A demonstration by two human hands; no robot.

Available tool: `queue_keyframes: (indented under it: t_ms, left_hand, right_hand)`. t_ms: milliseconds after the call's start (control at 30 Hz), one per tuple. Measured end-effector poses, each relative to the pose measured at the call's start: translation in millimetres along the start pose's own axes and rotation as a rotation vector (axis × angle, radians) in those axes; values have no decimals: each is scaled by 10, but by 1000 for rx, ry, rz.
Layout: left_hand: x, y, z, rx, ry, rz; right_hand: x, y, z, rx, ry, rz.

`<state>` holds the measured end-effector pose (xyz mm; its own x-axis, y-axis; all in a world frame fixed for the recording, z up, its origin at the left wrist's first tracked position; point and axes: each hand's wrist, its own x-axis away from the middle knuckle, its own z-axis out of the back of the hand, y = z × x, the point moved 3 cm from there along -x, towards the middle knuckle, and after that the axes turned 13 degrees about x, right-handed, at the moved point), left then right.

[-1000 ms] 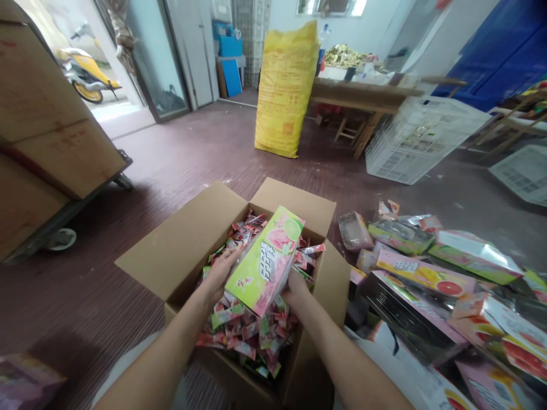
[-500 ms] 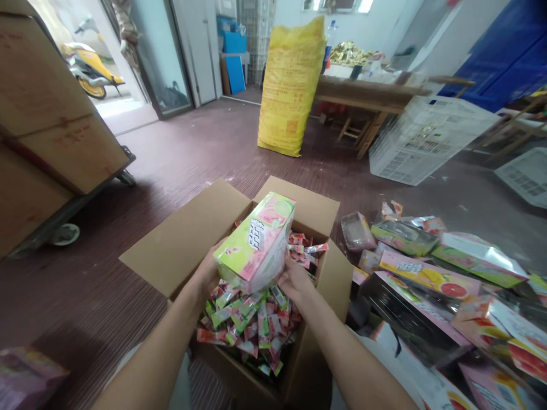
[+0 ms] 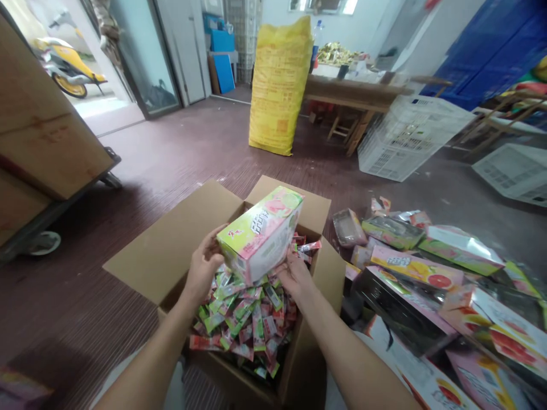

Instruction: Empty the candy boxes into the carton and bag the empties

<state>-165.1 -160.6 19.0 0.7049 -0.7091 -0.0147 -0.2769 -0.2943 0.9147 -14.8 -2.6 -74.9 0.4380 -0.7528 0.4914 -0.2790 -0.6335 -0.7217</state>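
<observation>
A pink and green candy box (image 3: pixel 261 230) is held tilted over an open cardboard carton (image 3: pixel 171 242). My left hand (image 3: pixel 204 267) grips the box's near left end. At its lower right side my right hand (image 3: pixel 294 275) supports it from underneath, fingers curled. The carton is filled with several small red and green wrapped candy sachets (image 3: pixel 248 319), heaped just under the box's open end.
A heap of similar pink and green boxes (image 3: pixel 427 285) lies on the floor to the right. A trolley stacked with cartons (image 3: pixel 43 154) stands at the left. Farther off are a tall yellow sack (image 3: pixel 280 85), a white plastic crate (image 3: pixel 410 136) and a wooden table (image 3: pixel 354 91).
The box has been lifted and tipped more steeply, its near end now lower. More sachets lie in the carton under it than a second ago.
</observation>
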Motion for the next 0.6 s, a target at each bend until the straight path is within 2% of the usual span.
queue_keyframes:
  t_ms: [67,133,200,267,333,400,500,600]
  left_hand:
    - [89,52,-69,-170,-15,-139]
    - [133,75,-135,-240,17,-198]
    - [108,80,-140,-171,97,-204]
    - [26,78,-54,-17,233,-186]
    - [-69,68,102,169,417,-130]
    - [-142,53,243,357,549,-18]
    - [-173,67,321,520,599,151]
    - [-125,93,291,540,632,237]
  right_hand:
    - [11,-16,12,13,28,12]
    - [52,-27,-19,24,10,32]
    - [112,-23,-83,85,-64,47]
    - [188,-5,-152,242,-127,56]
    - [288,0,-223,506,-190,129]
    - [417,-25,-297,782,-267,283]
    - [625,-114,-367,1029,-327,543]
    - [760,-233,-371,1056,-230,673]
